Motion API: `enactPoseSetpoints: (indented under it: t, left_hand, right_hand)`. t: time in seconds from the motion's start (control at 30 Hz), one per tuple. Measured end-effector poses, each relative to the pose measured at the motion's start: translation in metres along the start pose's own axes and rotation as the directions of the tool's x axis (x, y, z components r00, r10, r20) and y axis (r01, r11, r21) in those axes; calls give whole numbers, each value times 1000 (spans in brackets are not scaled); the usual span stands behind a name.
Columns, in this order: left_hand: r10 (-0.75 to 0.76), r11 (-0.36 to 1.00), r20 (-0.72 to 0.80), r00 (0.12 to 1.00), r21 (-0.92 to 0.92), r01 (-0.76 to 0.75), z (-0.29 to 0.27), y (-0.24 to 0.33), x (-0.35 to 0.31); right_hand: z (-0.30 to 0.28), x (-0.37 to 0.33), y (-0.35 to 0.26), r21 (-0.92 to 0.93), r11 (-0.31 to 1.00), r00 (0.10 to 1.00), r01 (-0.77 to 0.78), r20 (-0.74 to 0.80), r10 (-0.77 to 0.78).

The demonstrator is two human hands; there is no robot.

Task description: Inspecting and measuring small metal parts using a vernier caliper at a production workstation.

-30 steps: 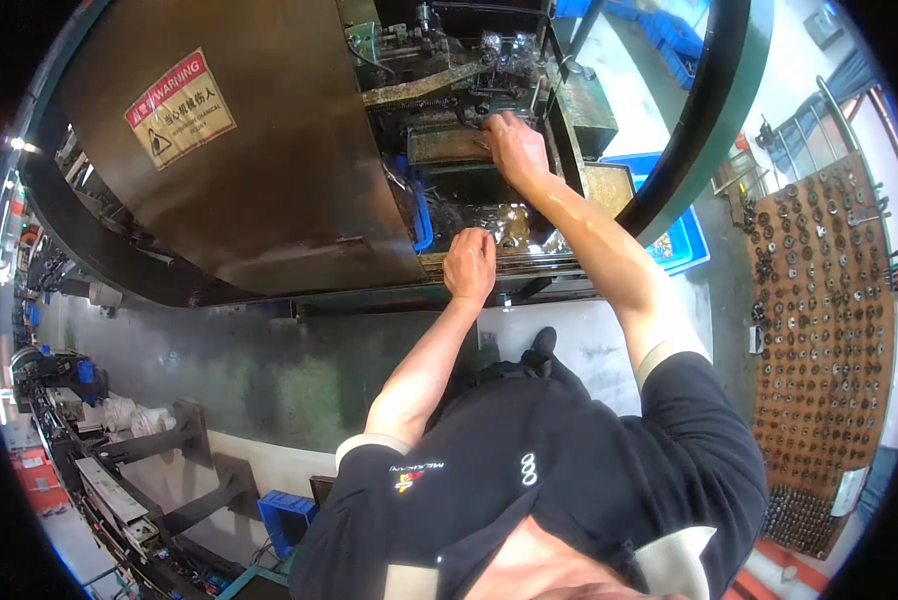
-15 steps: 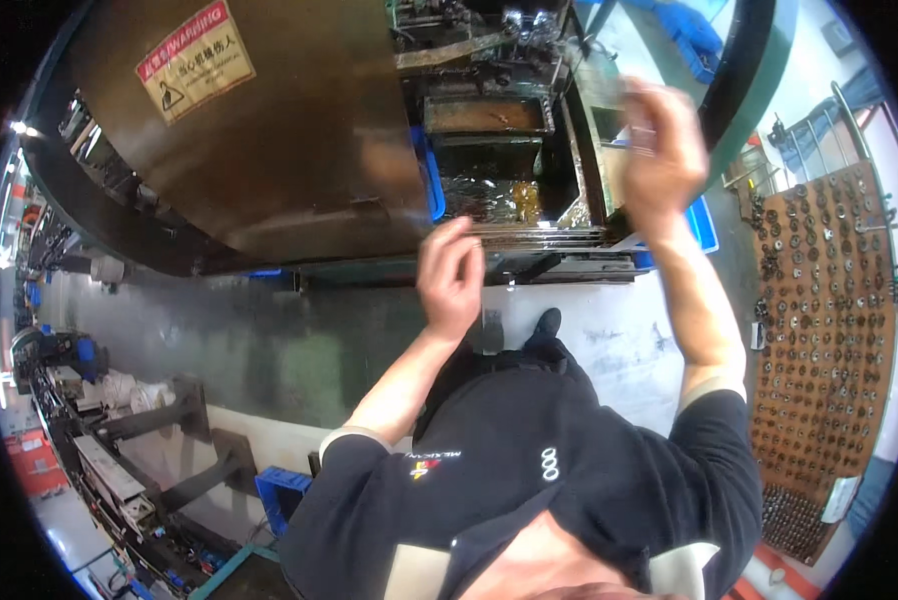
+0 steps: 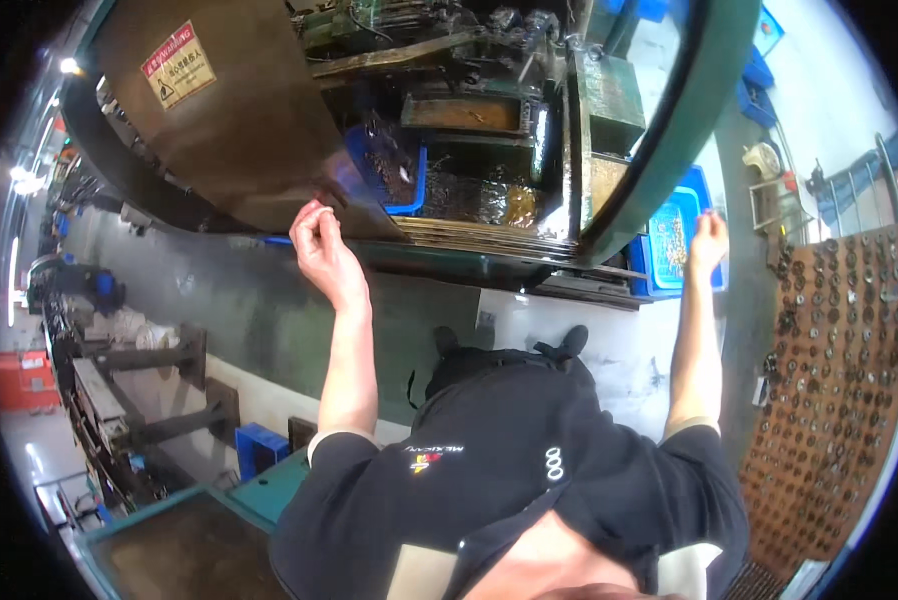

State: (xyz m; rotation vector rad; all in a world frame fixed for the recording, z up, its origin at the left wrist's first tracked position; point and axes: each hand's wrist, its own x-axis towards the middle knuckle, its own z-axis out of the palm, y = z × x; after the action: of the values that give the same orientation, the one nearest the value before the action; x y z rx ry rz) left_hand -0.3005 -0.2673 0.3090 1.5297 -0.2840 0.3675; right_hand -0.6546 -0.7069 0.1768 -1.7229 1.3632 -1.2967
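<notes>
My left hand point(image 3: 329, 258) is closed, fingertips and thumb together, close against the lower part of a brown metal machine door point(image 3: 239, 130). Whether it grips a part of the door or something small is hidden. Out to the right, my right hand point(image 3: 707, 242) is closed too, beside a blue basket point(image 3: 691, 186) holding small metal-coloured parts. Its fingers are too small in view to show what they hold. Between my hands lies the open machine bay, with a wet trough point(image 3: 479, 190) and a rectangular metal tray point(image 3: 466, 113). Another blue bin point(image 3: 418, 183) sits partly behind the door.
A curved green machine frame point(image 3: 684, 120) arches between the bay and the right-hand basket. At right stands a brown board point(image 3: 824, 380) covered with rows of small round parts. A green-edged table point(image 3: 184, 555) and a blue crate point(image 3: 260, 450) are at lower left.
My hands have spread apart: the left moved left onto the door, the right moved right and down toward the blue basket. More of the bin behind the door shows. The view has shifted.
</notes>
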Motion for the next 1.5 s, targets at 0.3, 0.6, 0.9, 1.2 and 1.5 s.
enactPoseSetpoints:
  t: [0.3,0.6,0.9,1.2,1.5]
  left_hand:
    - [-108,993,-76,991,37,111,41,30,-46]
    - [-125,991,-64,990,-64,121,89,48,-107]
    - [12,999,11,1000,47,-12,100,58,-136]
    - [322,936,214,922,77,-345,114,134,-183]
    - [-12,969,821,571,-132,210,239,163,-287]
  right_hand:
    - [7,-23,118,111,978,915,-177,384,122]
    - [11,-27,152,42,982,857,-185,496,140]
    - [20,-28,120,54,931,814,-362,505,287]
    - [3,-7,172,43,891,767,-452,529,364]
    - [-36,40,14,181,774,607,-607,734,304]
